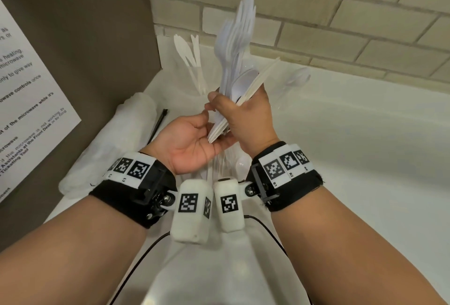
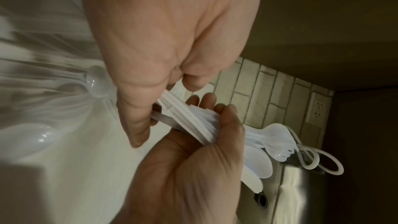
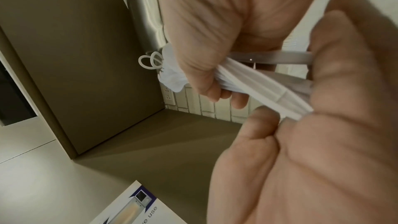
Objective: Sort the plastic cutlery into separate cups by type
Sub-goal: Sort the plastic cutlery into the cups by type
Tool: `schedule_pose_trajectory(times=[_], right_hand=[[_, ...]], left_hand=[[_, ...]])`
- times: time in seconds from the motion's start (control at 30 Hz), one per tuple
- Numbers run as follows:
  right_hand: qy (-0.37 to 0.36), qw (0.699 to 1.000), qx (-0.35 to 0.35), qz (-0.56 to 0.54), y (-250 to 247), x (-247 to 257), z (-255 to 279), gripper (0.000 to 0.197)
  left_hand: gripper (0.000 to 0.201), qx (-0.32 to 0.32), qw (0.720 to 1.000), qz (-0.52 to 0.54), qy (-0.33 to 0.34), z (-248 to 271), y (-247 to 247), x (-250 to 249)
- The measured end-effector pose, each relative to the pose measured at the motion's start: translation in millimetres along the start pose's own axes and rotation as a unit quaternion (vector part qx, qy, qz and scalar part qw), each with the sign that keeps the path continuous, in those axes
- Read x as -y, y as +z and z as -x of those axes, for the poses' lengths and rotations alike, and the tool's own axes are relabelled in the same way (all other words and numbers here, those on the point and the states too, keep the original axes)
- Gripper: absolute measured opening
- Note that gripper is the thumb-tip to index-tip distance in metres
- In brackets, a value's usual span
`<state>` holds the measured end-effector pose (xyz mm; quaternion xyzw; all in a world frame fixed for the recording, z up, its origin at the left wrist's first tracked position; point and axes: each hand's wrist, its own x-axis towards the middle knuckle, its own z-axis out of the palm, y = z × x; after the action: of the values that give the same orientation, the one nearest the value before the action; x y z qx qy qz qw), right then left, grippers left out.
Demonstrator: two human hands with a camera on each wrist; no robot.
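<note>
1. The right hand (image 1: 246, 122), centre of the head view, has its fingers wrapped round a bundle of white plastic cutlery (image 1: 235, 61), gripping it at the handles.
2. The bundle stands nearly upright; forks, a spoon bowl and flat knife-like pieces fan out above the fist toward the top centre of the frame, blurred.
3. The left hand (image 1: 192, 144) lies palm up just left of and below the right one, with its fingers curled at the lower handle ends (image 1: 216, 134). In the left wrist view its fingertips (image 2: 191, 83) touch those ends, and one handle seems pinched.
4. Behind the bundle, upper centre, a clear cup (image 1: 197, 80) holds a few white pieces standing upright.
5. To the right of the fist a clear spoon (image 1: 295, 78) stands up; its cup is too faint to make out.
6. More cutlery (image 1: 241, 166) shows between the wrists, low in the frame.
7. All of this is over a white counter (image 1: 353, 158), with a tile wall (image 1: 316, 12) along the top.
</note>
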<state>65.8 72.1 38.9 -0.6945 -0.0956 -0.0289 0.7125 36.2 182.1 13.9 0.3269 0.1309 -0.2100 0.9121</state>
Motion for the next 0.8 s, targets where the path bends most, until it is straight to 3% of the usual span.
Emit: schedule_pose_trajectory(times=[0.13,0.2,0.27,0.37,0.43,0.6,0.73,0.8], right_hand=[[-0.004,1.0,0.017,0.017,-9,0,-4,0.021],[-0.015,0.995,0.073,0.062,-16,0,-2,0.013],[0.01,0.983,0.158,0.091,-19,-3,4,0.003],[0.063,0.959,0.243,0.131,-18,-10,16,0.007],[0.082,0.953,0.267,0.117,-15,-11,20,0.015],[0.112,0.959,0.256,0.052,-7,-9,16,0.037],[0.128,0.951,0.274,0.064,-7,-7,17,0.023],[0.138,0.946,0.282,0.075,-8,-7,18,0.014]], left_hand=[[0.067,0.025,0.983,-0.175,-0.054,7,-10,-8],[0.061,0.015,0.98,-0.197,0.033,9,-10,-20],[0.057,0.021,0.969,-0.167,0.179,12,-6,-36],[0.045,0.02,0.924,-0.188,0.333,19,7,-51],[0.039,-0.01,0.9,-0.259,0.35,21,14,-51],[0.039,-0.032,0.886,-0.351,0.302,19,16,-31],[0.026,-0.004,0.897,-0.291,0.333,22,18,-27],[0.026,0.003,0.867,-0.35,0.355,24,20,-26]])
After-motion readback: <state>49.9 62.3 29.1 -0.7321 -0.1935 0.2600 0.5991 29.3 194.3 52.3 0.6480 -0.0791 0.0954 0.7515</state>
